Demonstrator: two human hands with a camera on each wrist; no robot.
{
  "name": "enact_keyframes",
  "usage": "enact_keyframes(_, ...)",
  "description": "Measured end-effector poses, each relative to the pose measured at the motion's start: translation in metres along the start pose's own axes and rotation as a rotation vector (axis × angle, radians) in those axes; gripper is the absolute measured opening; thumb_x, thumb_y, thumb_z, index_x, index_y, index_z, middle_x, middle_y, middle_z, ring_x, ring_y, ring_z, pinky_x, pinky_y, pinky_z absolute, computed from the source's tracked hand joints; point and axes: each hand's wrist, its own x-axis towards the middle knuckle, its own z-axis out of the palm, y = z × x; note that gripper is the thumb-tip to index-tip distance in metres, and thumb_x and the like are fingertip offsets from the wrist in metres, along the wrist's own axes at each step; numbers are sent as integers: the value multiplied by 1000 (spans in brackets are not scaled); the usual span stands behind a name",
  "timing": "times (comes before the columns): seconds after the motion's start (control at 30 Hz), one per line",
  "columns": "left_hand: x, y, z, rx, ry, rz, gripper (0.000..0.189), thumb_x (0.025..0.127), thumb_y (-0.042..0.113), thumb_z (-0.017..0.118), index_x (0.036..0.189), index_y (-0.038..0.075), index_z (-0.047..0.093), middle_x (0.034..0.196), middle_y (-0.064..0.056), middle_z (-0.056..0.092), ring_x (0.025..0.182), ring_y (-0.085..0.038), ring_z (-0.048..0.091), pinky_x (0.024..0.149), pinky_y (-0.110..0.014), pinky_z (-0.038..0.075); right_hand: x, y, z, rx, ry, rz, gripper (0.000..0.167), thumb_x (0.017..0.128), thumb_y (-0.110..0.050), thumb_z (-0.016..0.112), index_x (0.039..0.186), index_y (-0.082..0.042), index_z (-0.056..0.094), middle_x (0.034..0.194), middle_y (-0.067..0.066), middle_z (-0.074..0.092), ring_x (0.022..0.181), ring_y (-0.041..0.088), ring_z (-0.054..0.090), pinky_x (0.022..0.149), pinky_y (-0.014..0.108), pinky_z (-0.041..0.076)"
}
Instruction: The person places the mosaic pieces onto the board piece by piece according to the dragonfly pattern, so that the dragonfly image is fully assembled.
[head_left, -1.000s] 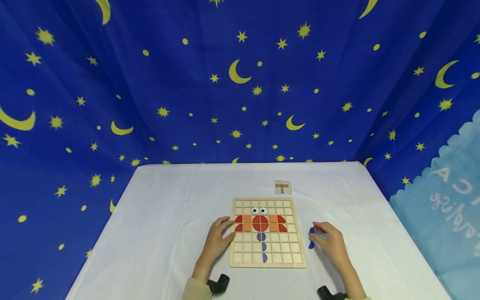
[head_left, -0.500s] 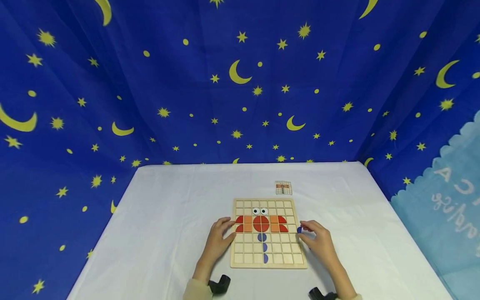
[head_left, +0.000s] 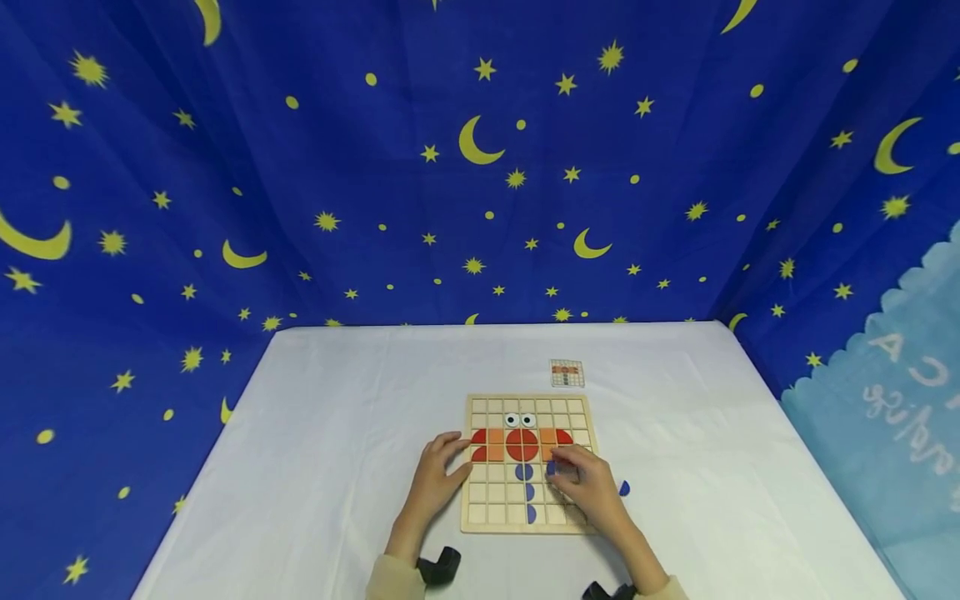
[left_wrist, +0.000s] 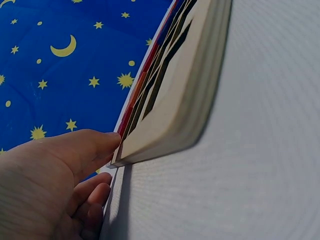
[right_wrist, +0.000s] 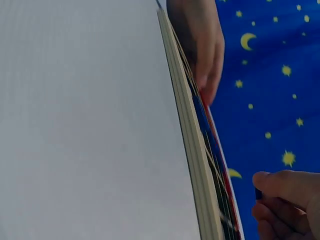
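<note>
A square wooden grid board (head_left: 491,495) lies on the white cloth, bearing two eye discs (head_left: 520,420), a red circle (head_left: 522,444), orange squares (head_left: 495,445) and a column of blue half-round pieces (head_left: 529,492). My left hand (head_left: 437,471) rests at the board's left side, thumb and forefinger touching its rim; the left wrist view has the thumb on the frame near a corner. Over the right half of the board, my right hand (head_left: 592,492) pinches a blue piece (right_wrist: 258,193) between thumb and finger. That hand covers several cells and part of the right-hand red shapes.
Another blue half-round piece (head_left: 625,488) lies on the cloth just right of the board. Behind the board is a small picture card (head_left: 567,373) with a similar pattern. A blue curtain (head_left: 405,183) with moons and stars surrounds the table.
My right hand has carried the blue piece leftward from the cloth to above the board, leaving the other blue piece in view on the cloth. The left hand has stayed put.
</note>
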Motion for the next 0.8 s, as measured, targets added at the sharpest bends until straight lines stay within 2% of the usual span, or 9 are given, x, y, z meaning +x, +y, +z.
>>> enact_keyframes(0.2,-1,0,1,6,7,-4,35,83,17,68,116,6,67,128,-14,58,120,-35,51,100,-53,42,-2,-6,15,40,-61,38,41,69,1,78,108,-3,68,100,1,69,92,15,67,84,21,55)
enact_keyframes(0.4,0,0,0,-7,6,0,34,84,16,68,116,6,66,128,-15,58,120,-36,51,100,-54,42,-4,-9,27,88,-127,-11,37,72,-3,77,108,-4,68,101,3,69,93,18,69,84,22,56)
enact_keyframes(0.53,0,1,0,-7,-1,-1,34,84,16,68,117,6,66,128,-14,58,120,-35,51,100,-53,42,-5,-10,32,35,-153,-71,34,73,-8,78,105,-6,70,100,-1,70,93,14,66,85,24,54)
enact_keyframes(0.63,0,2,-1,-8,2,0,34,84,16,68,116,5,66,128,-14,58,119,-35,51,100,-53,42,-6,-10,34,-24,-141,-113,31,72,-8,79,102,-8,71,100,-3,71,94,12,63,87,28,53)
enact_keyframes(0.8,0,3,-1,-9,4,-1,33,84,16,68,116,6,66,127,-15,58,119,-36,52,100,-54,42,-7,-9,34,-74,-145,-136,28,71,-9,79,98,-11,72,99,-6,70,94,12,61,87,30,51)
